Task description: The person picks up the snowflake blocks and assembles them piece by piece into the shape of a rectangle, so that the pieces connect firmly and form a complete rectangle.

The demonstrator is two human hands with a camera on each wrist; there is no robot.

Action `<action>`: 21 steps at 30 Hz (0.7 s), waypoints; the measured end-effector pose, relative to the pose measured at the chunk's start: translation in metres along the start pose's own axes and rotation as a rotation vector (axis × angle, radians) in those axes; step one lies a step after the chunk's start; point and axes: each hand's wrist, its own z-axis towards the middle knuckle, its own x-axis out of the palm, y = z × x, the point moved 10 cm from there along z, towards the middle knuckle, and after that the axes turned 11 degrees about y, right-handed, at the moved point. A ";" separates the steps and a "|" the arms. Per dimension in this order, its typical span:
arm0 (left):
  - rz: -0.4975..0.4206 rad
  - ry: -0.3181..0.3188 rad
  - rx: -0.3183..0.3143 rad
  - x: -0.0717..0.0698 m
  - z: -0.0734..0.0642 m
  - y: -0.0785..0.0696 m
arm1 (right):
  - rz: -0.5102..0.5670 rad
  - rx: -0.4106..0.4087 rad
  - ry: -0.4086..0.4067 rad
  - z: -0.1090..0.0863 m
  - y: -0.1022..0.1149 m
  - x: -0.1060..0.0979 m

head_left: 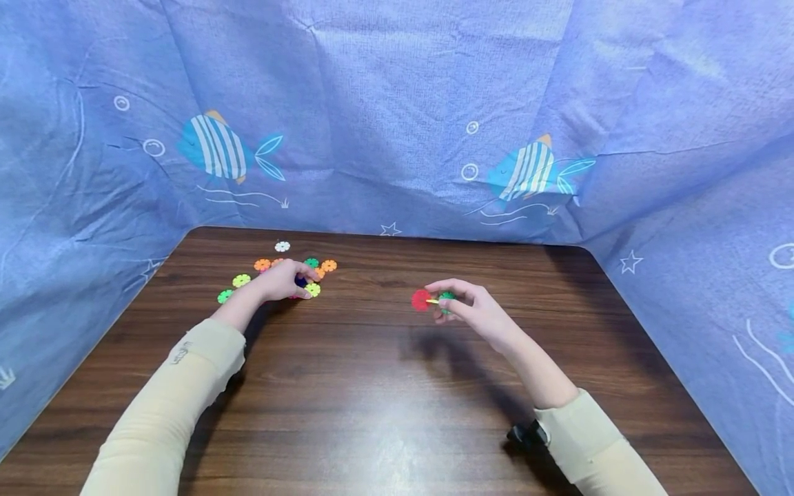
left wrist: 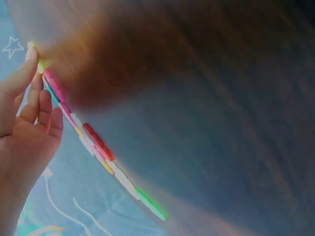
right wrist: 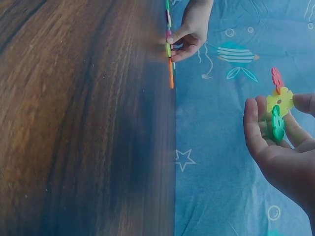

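Note:
At the left of the table my left hand [head_left: 282,279] reaches into a group of flower-shaped plastic discs. Its thumb and forefinger are spread apart at the edge of a yellow disc [head_left: 313,290], and a dark blue disc [head_left: 300,281] shows beneath the hand. In the right wrist view that yellow disc [right wrist: 168,49] lies flat at the fingertips. My right hand [head_left: 474,310], raised over the table, pinches a joined piece: a yellow disc [right wrist: 279,101] with a red disc [right wrist: 276,78] slotted on one side and a green disc [right wrist: 278,124] on the other.
Around the left hand lie a white disc [head_left: 282,246], orange discs [head_left: 329,265], a light yellow-green disc [head_left: 241,280] and green discs [head_left: 225,296]. The dark wooden table [head_left: 372,372] meets a blue fish-print cloth [head_left: 397,124] at its back and sides. A black device [head_left: 526,435] sits under the right sleeve.

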 end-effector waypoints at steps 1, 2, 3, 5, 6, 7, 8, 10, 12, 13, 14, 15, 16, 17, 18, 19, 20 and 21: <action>0.009 -0.008 0.016 -0.001 0.000 -0.002 | -0.002 -0.003 -0.001 0.000 0.000 0.000; 0.015 -0.018 0.029 -0.001 0.000 -0.004 | -0.004 -0.006 0.000 0.001 0.000 0.001; 0.017 -0.025 0.034 -0.002 0.000 -0.005 | -0.002 -0.010 0.001 0.001 0.000 0.001; 0.031 -0.040 0.043 -0.002 0.000 -0.007 | 0.002 -0.014 0.001 0.001 0.000 0.001; 0.021 -0.042 0.035 -0.002 0.001 -0.006 | 0.002 -0.016 -0.001 0.001 0.001 0.001; 0.020 -0.044 0.032 -0.002 0.001 -0.006 | 0.003 -0.017 -0.003 0.000 0.001 0.002; 0.015 -0.045 0.028 -0.002 0.001 -0.006 | -0.001 -0.019 -0.005 0.000 0.002 0.002; 0.022 -0.056 0.018 -0.002 0.001 -0.008 | -0.011 -0.025 -0.012 0.000 0.004 0.002; 0.021 -0.074 0.013 -0.004 0.001 -0.010 | -0.031 -0.037 -0.017 0.001 0.005 0.002; 0.026 -0.088 0.017 -0.005 -0.001 -0.012 | -0.047 -0.046 -0.017 0.001 0.006 0.002; 0.027 -0.106 0.022 -0.007 -0.002 -0.015 | -0.062 -0.058 -0.022 0.001 0.007 0.003; 0.024 -0.126 0.027 -0.009 -0.003 -0.018 | -0.074 -0.070 -0.027 0.001 0.008 0.003; 0.015 -0.144 0.034 -0.010 -0.005 -0.021 | -0.091 -0.084 -0.032 0.001 0.009 0.002; 0.008 -0.161 0.046 -0.012 -0.007 -0.025 | -0.111 -0.097 -0.039 0.001 0.011 0.002; 0.000 -0.178 0.056 -0.014 -0.008 -0.028 | -0.129 -0.113 -0.046 0.001 0.012 0.002; -0.007 -0.196 0.063 -0.015 -0.010 -0.031 | -0.149 -0.128 -0.052 0.000 0.014 0.002; -0.019 -0.210 0.068 -0.017 -0.011 -0.034 | -0.167 -0.140 -0.061 0.000 0.015 0.002; -0.028 -0.227 0.072 -0.018 -0.013 -0.037 | -0.192 -0.147 -0.069 0.000 0.016 0.001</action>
